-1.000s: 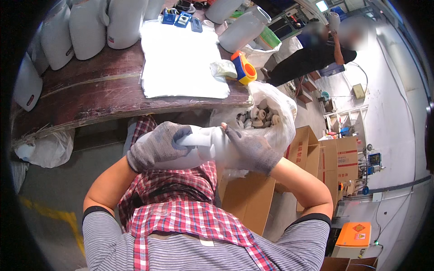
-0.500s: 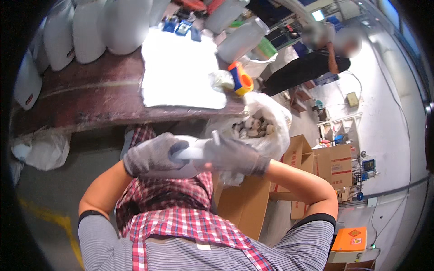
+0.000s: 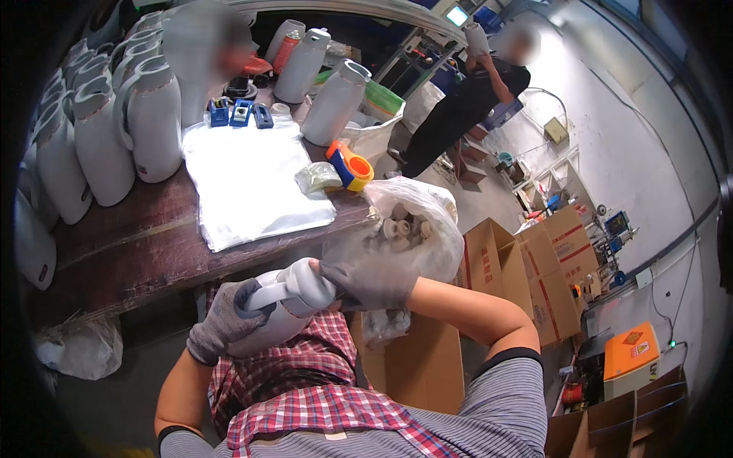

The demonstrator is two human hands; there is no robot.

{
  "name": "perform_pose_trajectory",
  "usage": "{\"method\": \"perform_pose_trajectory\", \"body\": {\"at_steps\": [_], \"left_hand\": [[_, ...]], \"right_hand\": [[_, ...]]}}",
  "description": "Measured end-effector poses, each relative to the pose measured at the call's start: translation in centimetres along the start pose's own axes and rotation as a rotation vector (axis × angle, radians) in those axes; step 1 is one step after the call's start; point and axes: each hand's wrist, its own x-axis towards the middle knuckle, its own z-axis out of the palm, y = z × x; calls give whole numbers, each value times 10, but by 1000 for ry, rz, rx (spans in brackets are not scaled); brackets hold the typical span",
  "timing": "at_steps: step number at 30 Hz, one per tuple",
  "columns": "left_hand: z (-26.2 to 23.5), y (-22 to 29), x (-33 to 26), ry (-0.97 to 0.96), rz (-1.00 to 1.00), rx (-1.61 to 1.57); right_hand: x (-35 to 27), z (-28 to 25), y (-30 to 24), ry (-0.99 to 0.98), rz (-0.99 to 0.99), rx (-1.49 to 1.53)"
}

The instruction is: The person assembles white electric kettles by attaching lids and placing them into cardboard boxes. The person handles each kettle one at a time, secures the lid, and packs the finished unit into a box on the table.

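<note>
A pale grey thermos jug (image 3: 276, 330) is held tilted in front of my checked apron, its top toward the right. My gloved left hand (image 3: 229, 319) wraps round its handle and side. At the jug's top, my gloved right hand (image 3: 374, 284) is closed on the grey lid (image 3: 309, 284), a bare fingertip showing at the lid's edge. Motion smears that hand, and its far fingers are hidden. Just beyond it, an open clear plastic bag (image 3: 439, 244) contains several pale round stoppers (image 3: 398, 231).
White plastic sheets (image 3: 252, 191) lie on the dark red table (image 3: 122, 244), near an orange-and-blue tape dispenser (image 3: 350, 166). Several grey jugs (image 3: 153, 122) crowd the left. An open carton (image 3: 427, 359) stands at my right. Farther back, a person in black (image 3: 458, 111) holds a jug.
The view has shifted, bringing more of the table into sight. The jug has tilted, so its top and lid now show. My right hand has moved onto the lid.
</note>
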Motion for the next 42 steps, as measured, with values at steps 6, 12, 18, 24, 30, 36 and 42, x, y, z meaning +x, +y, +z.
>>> {"method": "perform_pose_trajectory", "body": {"at_steps": [6,12,18,24,30,36,42], "left_hand": [[13,14,5,99,17,57],[5,6,7,-128,-81,-35],[4,-3,7,-228,-88,-160],[-2,-5,0,-179,-133,-112],[4,42,-4,-95,154,203],[10,22,-13,-198,32,-36],[7,27,-25,-285,22,-52]], "right_hand": [[-11,31,-8,234,198,369],[-41,-17,-11,294,31,-65],[-11,-8,-12,102,-458,-260],[1,-12,-19,187,-329,-113],[-32,-6,-4,-13,161,601],[-20,-3,-24,114,-31,-88],[-6,-16,0,511,-18,-97]]}}
